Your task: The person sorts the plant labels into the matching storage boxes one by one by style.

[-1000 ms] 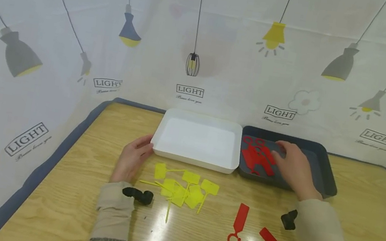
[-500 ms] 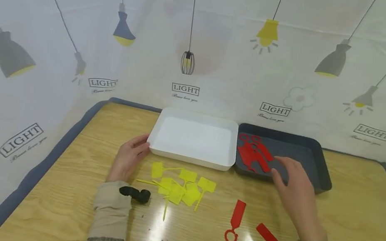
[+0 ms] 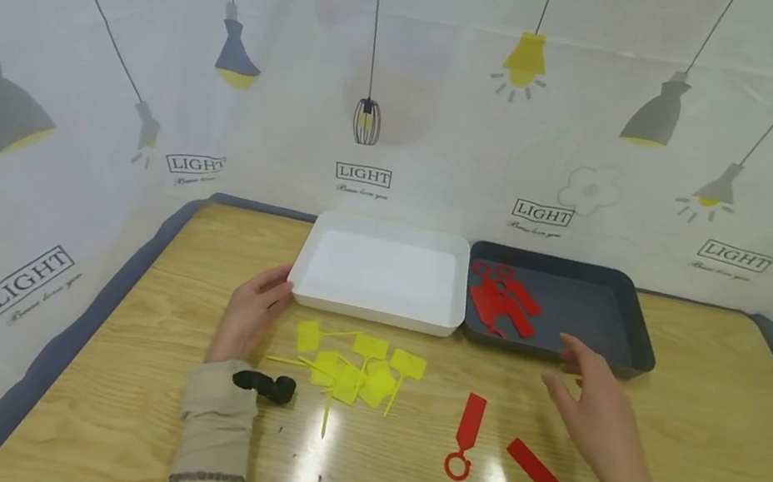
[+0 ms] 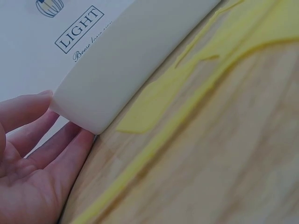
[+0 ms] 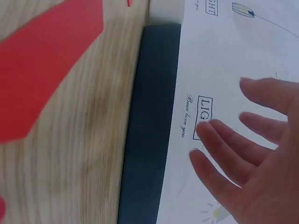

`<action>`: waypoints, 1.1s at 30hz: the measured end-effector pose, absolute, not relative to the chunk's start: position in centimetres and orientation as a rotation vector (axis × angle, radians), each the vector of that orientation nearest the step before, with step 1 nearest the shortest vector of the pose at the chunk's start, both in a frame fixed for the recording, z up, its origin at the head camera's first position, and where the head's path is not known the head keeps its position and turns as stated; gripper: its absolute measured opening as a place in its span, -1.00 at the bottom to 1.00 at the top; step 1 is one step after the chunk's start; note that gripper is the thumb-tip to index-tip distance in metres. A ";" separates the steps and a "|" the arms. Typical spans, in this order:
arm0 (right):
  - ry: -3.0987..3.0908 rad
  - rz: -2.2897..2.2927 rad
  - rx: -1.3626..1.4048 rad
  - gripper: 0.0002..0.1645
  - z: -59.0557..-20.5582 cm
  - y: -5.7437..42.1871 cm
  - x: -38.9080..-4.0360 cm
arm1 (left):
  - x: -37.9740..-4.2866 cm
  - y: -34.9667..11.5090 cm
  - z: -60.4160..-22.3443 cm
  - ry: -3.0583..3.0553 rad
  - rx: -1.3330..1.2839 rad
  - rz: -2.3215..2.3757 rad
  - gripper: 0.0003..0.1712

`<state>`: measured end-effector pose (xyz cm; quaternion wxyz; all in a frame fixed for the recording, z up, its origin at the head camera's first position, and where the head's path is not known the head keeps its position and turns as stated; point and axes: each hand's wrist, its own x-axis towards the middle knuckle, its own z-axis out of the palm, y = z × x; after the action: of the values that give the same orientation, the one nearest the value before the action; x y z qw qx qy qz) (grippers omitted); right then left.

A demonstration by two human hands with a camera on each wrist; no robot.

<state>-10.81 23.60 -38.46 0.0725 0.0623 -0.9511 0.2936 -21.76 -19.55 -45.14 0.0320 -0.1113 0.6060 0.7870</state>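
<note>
My left hand (image 3: 249, 312) holds the front left corner of a white tray (image 3: 374, 317), thumb at the rim and fingertips low on the wall in the left wrist view. Several yellow T-shaped plant labels (image 3: 370, 346) lie in a loose pile before it. My right hand (image 3: 600, 422) hovers near the front wall of a dark grey tray (image 3: 584, 357), its fingers spread and holding nothing. Several red ring tags (image 3: 499, 297) lie together at that tray's left end. On the table are two more: one red ring tag (image 3: 470, 423) and another red ring tag (image 3: 536, 469) by the right wrist.
Both trays stand side by side at the back of the wooden table (image 3: 131, 369). Behind them hangs a pale cloth (image 3: 432, 147) printed with lamps. Black straps (image 3: 265, 384) are worn at the wrists.
My right hand has drawn back from inside the dark tray towards the table's front, leaving the red tags there. The left hand keeps its place at the white tray while the head view shifts slightly.
</note>
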 end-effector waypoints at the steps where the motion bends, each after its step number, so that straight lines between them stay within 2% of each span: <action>1: -2.892 0.900 0.186 -0.28 -38.5 23.8 -10.8 | -21.8 -19.5 -45.1 1.865 -0.345 2.423 -0.47; 7: -3.044 0.940 0.202 -0.22 -38.5 24.5 -10.7 | -21.7 -19.7 -45.1 1.849 -0.318 2.444 -0.48; 15: -3.147 0.897 0.315 -0.47 -39.5 24.8 -10.8 | -21.8 -19.6 -45.4 1.864 -0.321 2.434 -0.48; 24: -3.347 0.991 0.321 -0.44 -40.4 24.4 -10.6 | -22.0 -19.6 -45.5 1.856 -0.333 2.441 -0.49; 33: -3.446 0.760 0.301 -0.59 -40.0 23.8 -10.2 | -22.0 -19.6 -45.6 1.857 -0.330 2.442 -0.50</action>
<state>-10.20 23.85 -40.02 -0.1987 0.0834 -0.9536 0.2103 -21.96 -19.60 -45.56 0.0282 -0.1068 0.6017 0.7911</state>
